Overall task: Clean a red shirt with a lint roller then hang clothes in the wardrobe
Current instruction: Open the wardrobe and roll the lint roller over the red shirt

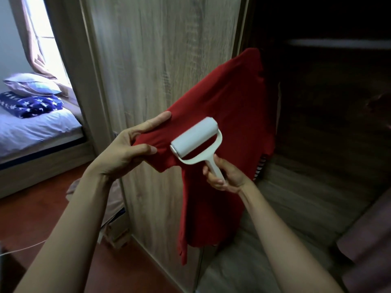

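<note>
A red shirt [232,106] hangs at the open side of a wooden wardrobe [160,60], its top by the dark interior. My left hand [129,146] grips the end of one sleeve and holds it stretched out to the left. My right hand [222,176] is closed around the white handle of a lint roller [195,141]. The roller's white drum lies across the stretched sleeve, touching the red cloth close to my left fingers. The hanger is hidden by the shirt.
The wardrobe's dark interior [328,92] holds a pale rail [338,44] and a striped garment [261,166] behind the shirt. A bed [38,127] with a pillow and star-patterned blanket stands at the left. Folded fabric [115,199] sits low by the wardrobe's corner. The floor [53,197] is red-brown.
</note>
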`<state>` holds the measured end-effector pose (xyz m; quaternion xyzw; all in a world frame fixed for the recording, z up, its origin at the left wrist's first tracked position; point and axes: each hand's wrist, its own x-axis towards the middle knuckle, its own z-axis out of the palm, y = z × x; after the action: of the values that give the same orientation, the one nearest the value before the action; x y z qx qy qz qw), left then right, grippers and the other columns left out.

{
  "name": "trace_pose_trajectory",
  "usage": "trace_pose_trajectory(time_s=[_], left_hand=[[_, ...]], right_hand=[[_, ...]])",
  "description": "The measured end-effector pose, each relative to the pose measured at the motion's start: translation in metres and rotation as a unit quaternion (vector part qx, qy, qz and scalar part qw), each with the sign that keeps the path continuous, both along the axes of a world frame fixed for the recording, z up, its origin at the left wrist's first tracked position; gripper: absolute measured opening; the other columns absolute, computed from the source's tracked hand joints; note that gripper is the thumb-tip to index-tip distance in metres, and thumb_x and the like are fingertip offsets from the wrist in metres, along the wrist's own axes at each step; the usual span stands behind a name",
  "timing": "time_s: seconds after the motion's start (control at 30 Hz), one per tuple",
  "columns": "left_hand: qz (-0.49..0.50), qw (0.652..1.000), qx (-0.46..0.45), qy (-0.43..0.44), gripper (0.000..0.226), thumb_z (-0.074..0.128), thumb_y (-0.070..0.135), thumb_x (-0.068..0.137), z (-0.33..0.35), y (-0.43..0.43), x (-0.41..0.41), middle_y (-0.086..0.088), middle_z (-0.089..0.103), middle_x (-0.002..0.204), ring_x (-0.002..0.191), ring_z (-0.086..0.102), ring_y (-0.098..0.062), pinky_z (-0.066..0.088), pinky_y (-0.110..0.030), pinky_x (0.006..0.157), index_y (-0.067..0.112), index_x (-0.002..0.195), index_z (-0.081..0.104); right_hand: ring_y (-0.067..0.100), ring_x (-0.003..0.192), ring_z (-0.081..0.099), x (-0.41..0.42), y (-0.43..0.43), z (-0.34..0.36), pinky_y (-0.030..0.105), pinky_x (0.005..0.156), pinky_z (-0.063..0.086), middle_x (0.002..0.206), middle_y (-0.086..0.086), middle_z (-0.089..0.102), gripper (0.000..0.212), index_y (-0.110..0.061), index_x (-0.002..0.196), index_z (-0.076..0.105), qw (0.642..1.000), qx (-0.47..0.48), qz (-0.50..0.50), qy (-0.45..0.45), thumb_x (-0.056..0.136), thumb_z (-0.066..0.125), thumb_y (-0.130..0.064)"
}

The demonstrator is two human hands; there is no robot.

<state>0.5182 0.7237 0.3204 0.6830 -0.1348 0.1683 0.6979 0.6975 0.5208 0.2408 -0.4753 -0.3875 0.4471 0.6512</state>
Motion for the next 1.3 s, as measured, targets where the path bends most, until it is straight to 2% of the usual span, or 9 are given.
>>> trace_pose_trajectory(time_s=[0.37, 0.43, 0.57, 0.7, 0.77, 0.87, 1.0, 1.17, 1.3], left_hand=[[0.004, 1.0, 0.014, -0.011, 0.075, 0.057, -0.008, 0.068, -0.004, 0.007, 0.007, 0.003, 0.054, 0.142, 0.124, 0.046, -0.026, 0.046, -0.027, 0.096, 0.027, 0.134, 0.057], [-0.002, 1.0, 0.007, -0.006, 0.077, 0.064, 0.001, 0.065, -0.005, 0.01, 0.009, -0.004, 0.055, 0.133, 0.112, 0.027, -0.032, 0.035, -0.034, 0.093, 0.028, 0.136, 0.055], [-0.012, 1.0, 0.001, 0.002, 0.082, 0.072, 0.007, 0.063, -0.006, 0.017, 0.011, -0.013, 0.021, 0.121, 0.105, 0.006, -0.035, 0.014, -0.045, 0.091, 0.027, 0.14, 0.051], [0.004, 1.0, 0.011, -0.004, 0.076, 0.064, 0.003, 0.066, -0.008, 0.015, 0.01, -0.003, 0.05, 0.136, 0.109, 0.021, -0.033, 0.024, -0.044, 0.096, 0.027, 0.137, 0.054], [0.01, 1.0, 0.013, -0.002, 0.076, 0.063, 0.002, 0.066, -0.009, 0.015, 0.011, -0.002, 0.052, 0.136, 0.107, 0.029, -0.032, 0.032, -0.038, 0.092, 0.029, 0.136, 0.055], [0.002, 1.0, 0.01, 0.008, 0.079, 0.067, 0.007, 0.064, -0.009, 0.016, 0.013, -0.011, 0.037, 0.122, 0.104, 0.012, -0.035, 0.022, -0.036, 0.083, 0.029, 0.138, 0.052], [0.0, 1.0, 0.021, -0.005, 0.079, 0.066, 0.009, 0.063, -0.009, 0.015, 0.013, -0.004, 0.054, 0.127, 0.103, 0.01, -0.035, 0.021, -0.033, 0.077, 0.029, 0.138, 0.052], [-0.005, 1.0, 0.03, 0.001, 0.078, 0.067, 0.011, 0.063, -0.011, 0.016, 0.012, -0.002, 0.052, 0.132, 0.106, 0.013, -0.033, 0.036, -0.025, 0.082, 0.03, 0.137, 0.053], [0.005, 1.0, 0.023, 0.003, 0.08, 0.068, 0.01, 0.061, -0.012, 0.016, 0.013, -0.004, 0.053, 0.127, 0.103, 0.009, -0.035, 0.013, -0.034, 0.078, 0.03, 0.137, 0.053]], right_hand=[[0.003, 0.025, 0.028, 0.002, 0.002, -0.003, 0.012, 0.029, 0.025, 0.037, -0.003, 0.038, 0.057, -0.013, 0.075, 0.071, 0.999, -0.008, -0.044, 0.002, 0.062, 0.073, -0.068], [0.002, 0.024, 0.028, 0.006, 0.008, 0.027, 0.011, 0.028, 0.025, 0.036, -0.004, 0.038, 0.056, -0.015, 0.072, 0.071, 0.998, 0.022, -0.05, -0.012, 0.06, 0.073, -0.07], [0.002, 0.026, 0.029, 0.016, 0.009, 0.034, 0.011, 0.028, 0.026, 0.037, -0.005, 0.038, 0.053, -0.017, 0.073, 0.07, 0.997, 0.065, -0.05, 0.009, 0.061, 0.072, -0.069], [0.003, 0.026, 0.028, 0.008, -0.009, -0.035, 0.012, 0.029, 0.025, 0.037, -0.003, 0.037, 0.055, -0.015, 0.074, 0.069, 0.994, 0.028, -0.081, 0.073, 0.06, 0.076, -0.067], [0.003, 0.026, 0.028, 0.005, -0.011, -0.042, 0.012, 0.029, 0.024, 0.037, -0.003, 0.036, 0.055, -0.014, 0.074, 0.068, 0.992, 0.032, -0.096, 0.071, 0.061, 0.076, -0.067], [0.002, 0.026, 0.03, 0.014, -0.004, -0.001, 0.011, 0.027, 0.024, 0.037, -0.005, 0.039, 0.052, -0.015, 0.073, 0.07, 0.989, 0.086, -0.106, 0.06, 0.061, 0.074, -0.066], [0.001, 0.025, 0.033, 0.032, 0.002, 0.036, 0.012, 0.028, 0.019, 0.037, -0.006, 0.041, 0.048, -0.016, 0.077, 0.07, 0.98, 0.161, -0.102, 0.057, 0.068, 0.07, -0.064], [0.002, 0.025, 0.034, 0.029, -0.019, -0.051, 0.012, 0.028, 0.019, 0.036, -0.006, 0.042, 0.043, -0.017, 0.074, 0.071, 0.971, 0.131, -0.092, 0.18, 0.065, 0.077, -0.058], [0.003, 0.025, 0.037, 0.008, -0.032, -0.105, 0.014, 0.028, 0.017, 0.036, -0.005, 0.042, 0.043, -0.013, 0.076, 0.07, 0.957, 0.105, -0.093, 0.254, 0.066, 0.08, -0.053]])
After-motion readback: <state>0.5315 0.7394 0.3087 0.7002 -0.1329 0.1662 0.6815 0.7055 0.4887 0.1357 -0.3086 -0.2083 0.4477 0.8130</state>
